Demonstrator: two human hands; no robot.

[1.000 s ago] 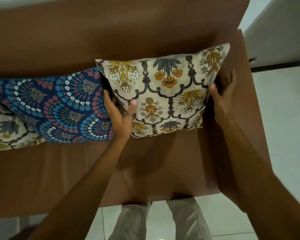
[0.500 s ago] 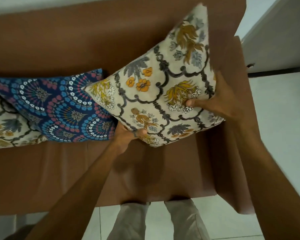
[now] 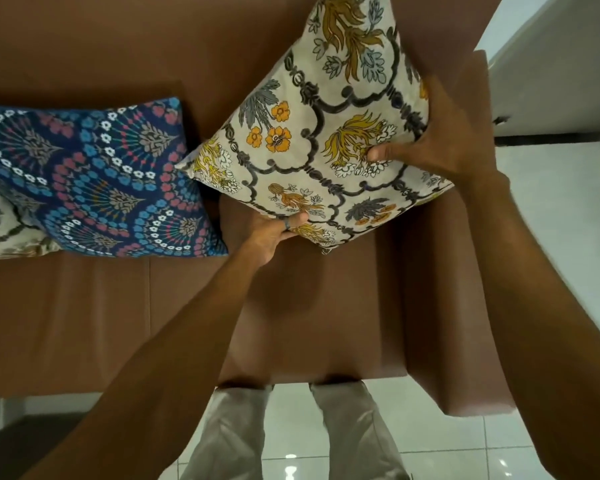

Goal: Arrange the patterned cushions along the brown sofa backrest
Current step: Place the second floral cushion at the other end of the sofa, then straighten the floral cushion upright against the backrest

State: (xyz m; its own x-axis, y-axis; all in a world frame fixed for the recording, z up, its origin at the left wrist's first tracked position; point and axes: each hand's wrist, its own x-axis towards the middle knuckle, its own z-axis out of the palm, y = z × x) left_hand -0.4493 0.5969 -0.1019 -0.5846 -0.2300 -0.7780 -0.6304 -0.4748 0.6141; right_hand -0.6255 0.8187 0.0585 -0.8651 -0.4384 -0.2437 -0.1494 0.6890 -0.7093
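A cream cushion with yellow and grey flowers hangs tilted above the right end of the brown sofa, lifted off the seat. My left hand grips its lower edge from below. My right hand clamps its right side, thumb on the front face. A blue cushion with fan patterns leans on the backrest to the left. Behind the blue one, a second cream cushion shows partly at the left edge.
The sofa's right armrest runs beside the held cushion. White floor tiles lie to the right and in front, where my grey trouser legs stand against the seat edge. A pale wall or door is at the upper right.
The cream cushion lay against the backrest beside the blue one; both hands have lifted it, rotated it corner-up and brought it closer. The blue cushion stayed put.
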